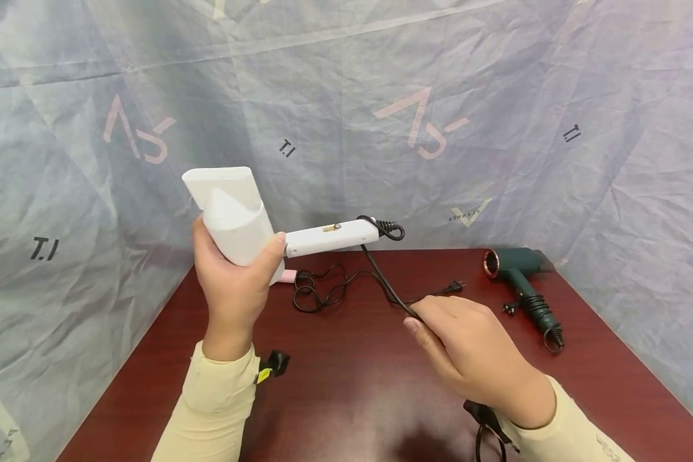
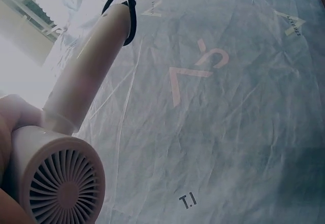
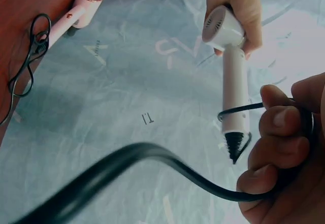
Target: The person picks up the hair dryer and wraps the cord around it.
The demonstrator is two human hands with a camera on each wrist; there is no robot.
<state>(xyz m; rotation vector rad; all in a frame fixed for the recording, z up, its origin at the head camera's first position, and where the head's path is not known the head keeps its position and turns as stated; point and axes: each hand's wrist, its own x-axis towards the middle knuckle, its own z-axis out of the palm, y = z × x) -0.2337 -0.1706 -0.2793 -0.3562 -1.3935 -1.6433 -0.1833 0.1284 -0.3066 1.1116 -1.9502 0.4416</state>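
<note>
My left hand (image 1: 231, 276) grips the barrel of a white hair dryer (image 1: 239, 224) and holds it up above the table. Its handle (image 1: 329, 237) points right, with a small gold switch on it. Near the handle's end the black cord (image 1: 385, 276) loops once around, and my right hand (image 1: 468, 340) holds the cord taut below. In the right wrist view, curled fingers (image 3: 279, 148) close round the cord, and a slack stretch runs off to the lower left. The dryer's round vent grille (image 2: 67, 193) faces the left wrist camera.
On the dark red table (image 1: 346, 378) lies a green hair dryer (image 1: 520, 276) at the right, cord wound on its handle. A pink hair dryer (image 3: 81, 10) lies at the back, its loose cord (image 1: 323, 298) ending in a plug (image 1: 453, 287). Grey printed fabric (image 1: 323, 96) hangs behind.
</note>
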